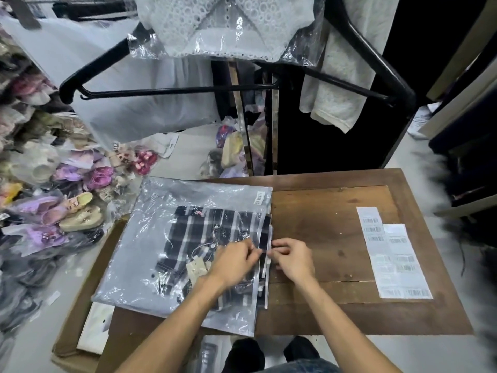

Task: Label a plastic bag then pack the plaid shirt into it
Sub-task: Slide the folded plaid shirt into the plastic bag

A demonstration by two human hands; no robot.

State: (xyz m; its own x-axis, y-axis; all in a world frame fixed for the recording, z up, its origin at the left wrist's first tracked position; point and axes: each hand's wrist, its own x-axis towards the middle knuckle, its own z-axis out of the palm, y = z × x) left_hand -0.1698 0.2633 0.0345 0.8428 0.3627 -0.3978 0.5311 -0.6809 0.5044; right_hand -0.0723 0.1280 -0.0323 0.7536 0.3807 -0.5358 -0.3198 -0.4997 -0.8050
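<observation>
- Plaid shirt (pixel 212 238) lies folded inside the clear plastic bag (pixel 150 238), flat on the wooden table (pixel 322 211).
- Barcode label (pixel 259 197) sits on the bag's far right corner.
- Left hand (pixel 234 261) and right hand (pixel 291 258) both pinch the bag's open right edge, fingertips nearly meeting.
- Sticker sheets (pixel 395 254) lie well apart to the right.

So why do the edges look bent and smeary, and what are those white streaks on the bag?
Head view: the wide-angle lens bows straight lines, so the hanger and the table edges curve. The far right edge is smeared, dark and blurred. The white streaks are glare off the creased plastic bag over the plaid shirt. The middle is sharp: both hands, left and right, pinch the bag's edge.
</observation>
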